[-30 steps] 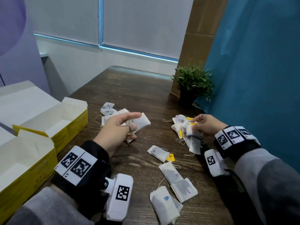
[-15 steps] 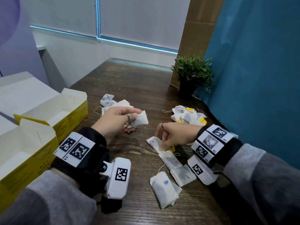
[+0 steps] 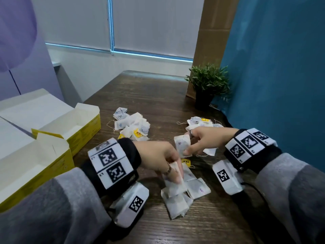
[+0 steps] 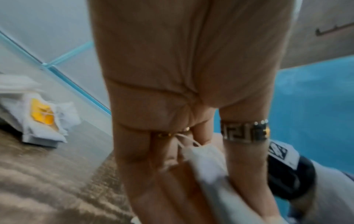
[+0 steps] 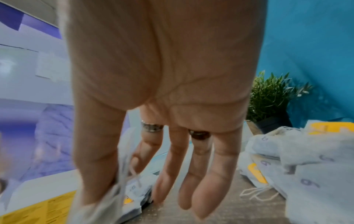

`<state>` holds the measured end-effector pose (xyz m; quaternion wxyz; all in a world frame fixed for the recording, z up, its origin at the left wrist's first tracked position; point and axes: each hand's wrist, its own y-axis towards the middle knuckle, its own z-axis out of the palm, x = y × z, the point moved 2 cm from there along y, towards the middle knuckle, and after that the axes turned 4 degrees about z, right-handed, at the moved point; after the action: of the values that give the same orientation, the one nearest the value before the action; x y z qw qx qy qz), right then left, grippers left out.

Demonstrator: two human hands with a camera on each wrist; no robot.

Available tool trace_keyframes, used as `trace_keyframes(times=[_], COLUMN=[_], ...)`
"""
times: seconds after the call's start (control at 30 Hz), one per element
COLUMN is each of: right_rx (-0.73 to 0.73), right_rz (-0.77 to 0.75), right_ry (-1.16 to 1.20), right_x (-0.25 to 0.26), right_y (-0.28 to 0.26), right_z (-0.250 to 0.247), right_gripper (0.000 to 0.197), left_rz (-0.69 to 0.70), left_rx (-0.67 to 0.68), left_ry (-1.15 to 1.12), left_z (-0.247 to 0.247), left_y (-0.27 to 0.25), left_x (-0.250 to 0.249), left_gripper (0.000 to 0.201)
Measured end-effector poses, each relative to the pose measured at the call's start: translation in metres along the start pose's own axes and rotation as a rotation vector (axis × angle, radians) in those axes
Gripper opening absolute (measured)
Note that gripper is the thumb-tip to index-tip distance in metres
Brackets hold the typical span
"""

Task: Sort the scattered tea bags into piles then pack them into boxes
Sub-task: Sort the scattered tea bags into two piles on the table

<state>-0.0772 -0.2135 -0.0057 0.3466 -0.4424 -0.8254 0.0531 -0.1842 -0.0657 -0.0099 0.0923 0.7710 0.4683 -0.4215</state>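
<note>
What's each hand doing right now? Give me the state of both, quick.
Left hand: fingers pinch a tea bag at the near pile.
Right hand: thumb and forefinger pinch another tea bag, lifted off the table.

left hand (image 3: pixel 158 156) pinching downward, right hand (image 3: pixel 204 140) pinching, raised

White tea bags, yellow boxes, dark wood.

The tea bags (image 3: pixel 181 205) are white, some with purple or blue marks and yellow tags (image 3: pixel 185 162). The open boxes (image 3: pixel 84 127) are yellow outside and cream inside, on a dark brown wood-grain table (image 3: pixel 154 95). The sleeves (image 3: pixel 70 205) are grey; the wrist bands (image 3: pixel 112 164) carry black-and-white square codes. The plant (image 3: pixel 208 80) is green in a black pot beside a teal wall (image 3: pixel 281 67).
</note>
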Motion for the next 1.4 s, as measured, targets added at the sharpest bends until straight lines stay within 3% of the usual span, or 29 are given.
trace_keyframes(times=[0.07,0.2,0.43,0.63,0.8,0.93,1.13,1.4], right_rx=[0.082,0.144,0.129,0.122,0.15,0.151,0.177,0.231], right_rz=[0.01,-0.015,-0.045,-0.038,-0.028,-0.003,-0.026,-0.069], right_ry=[-0.048,-0.135,-0.269,-0.262,-0.219,-0.258,-0.136,-0.338], right_x=[0.0,0.0,0.008,0.007,0.011,0.01,0.016,0.025], right_y=[-0.004,-0.003,0.0,-0.001,-0.001,0.001,-0.002,0.005], right_z=[0.005,0.02,0.028,0.031,0.031,0.032,0.034,0.039], right_gripper=[0.024,0.044,0.023,0.028,0.04,0.045,0.058,0.04], left_rz=[-0.011,-0.031,-0.024,0.013,0.079,0.148,0.121,0.108], left_rx=[0.052,0.114,0.075,-0.138,-0.425,-0.654,-0.945,-0.981], left_ry=[0.093,0.188,0.296,-0.038,-0.324,-0.725,-0.979,-1.072], left_z=[0.008,0.013,0.01,-0.017,-0.047,-0.059,-0.071,-0.078], left_y=[0.003,0.006,0.005,-0.018,-0.033,-0.034,-0.027,-0.031], left_x=[-0.003,-0.003,-0.002,0.012,0.031,0.044,0.072,0.089], left_gripper=[0.011,0.018,0.027,0.03,0.02,0.013,0.011,0.013])
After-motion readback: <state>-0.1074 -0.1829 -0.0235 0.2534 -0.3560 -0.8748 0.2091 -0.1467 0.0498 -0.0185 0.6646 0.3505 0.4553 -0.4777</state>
